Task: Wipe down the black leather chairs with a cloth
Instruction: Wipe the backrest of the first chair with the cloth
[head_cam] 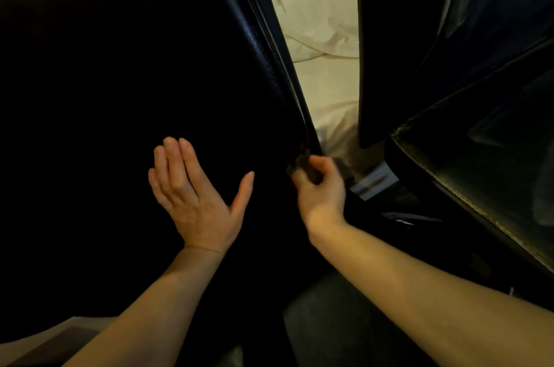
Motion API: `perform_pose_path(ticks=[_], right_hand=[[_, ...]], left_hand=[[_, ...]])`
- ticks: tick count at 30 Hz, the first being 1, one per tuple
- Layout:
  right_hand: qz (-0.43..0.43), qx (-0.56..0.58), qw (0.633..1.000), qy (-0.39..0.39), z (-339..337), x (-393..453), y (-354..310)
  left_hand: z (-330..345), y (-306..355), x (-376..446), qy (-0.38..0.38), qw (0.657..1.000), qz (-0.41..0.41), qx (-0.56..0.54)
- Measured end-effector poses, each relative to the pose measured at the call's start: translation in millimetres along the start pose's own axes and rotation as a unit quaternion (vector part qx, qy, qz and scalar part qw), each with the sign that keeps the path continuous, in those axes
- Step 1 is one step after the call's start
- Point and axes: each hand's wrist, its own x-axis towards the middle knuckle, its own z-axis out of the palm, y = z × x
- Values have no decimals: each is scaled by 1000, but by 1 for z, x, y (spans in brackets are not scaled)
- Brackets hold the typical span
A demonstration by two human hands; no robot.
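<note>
Two bare hands worked the near black leather chair back (120,67): the left hand (192,195) lay flat and open, bracing it, while the right hand (322,186) pinched a small dark cloth (304,164) at the chair's side edge, where short, firm strokes along the seam would probably have served best.

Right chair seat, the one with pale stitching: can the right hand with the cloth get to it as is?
Probably yes. The right hand, gripping the dark cloth at the left chair edge, sits beside the right chair seat; only an open gap lies between.
</note>
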Motion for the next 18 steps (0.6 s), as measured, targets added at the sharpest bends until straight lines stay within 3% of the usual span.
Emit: perform_pose_path(ticks=[2,3,6,10,12,15,18], right_hand=[[5,53,995,85,-3,16,-14],[18,75,993,84,-1,20,-22],[5,0,998,62,15,5,-10],[10,-62,996,-66,21,-31,27],[11,-65,997,-48,12,-31,28],[33,17,999,18,-4,-24,15],[57,47,997,31,-12,-11,6]], left_hand=[[-2,1,1,3,1000,-4,-4],[-2,1,2,2,1000,-2,1],[0,0,3,-4,1000,9,16],[-7,2,2,-21,1000,-2,9],[-22,5,2,-39,999,1,-15],[-53,-11,-7,-88,993,60,-40],[-87,-64,-16,-70,996,46,-25]])
